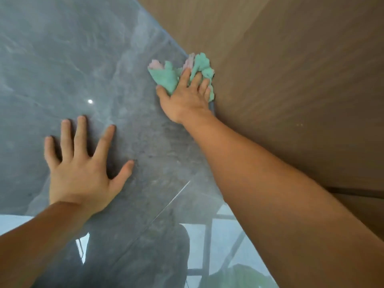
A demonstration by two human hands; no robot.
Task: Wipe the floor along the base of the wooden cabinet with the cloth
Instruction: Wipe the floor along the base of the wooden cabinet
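A crumpled green cloth (169, 76) with pink patches lies on the glossy grey floor (83, 59), right against the base of the wooden cabinet (291, 69). My right hand (185, 98) presses down on the cloth, fingers spread over it and thumb at its left edge. The cloth's near part is hidden under my palm. My left hand (83, 163) rests flat on the floor to the lower left, fingers apart, holding nothing.
The cabinet's brown front fills the right side and meets the floor along a diagonal line. A thin tile joint (174, 198) crosses the floor between my arms. The polished tiles reflect a bright window and a dark figure near the bottom edge.
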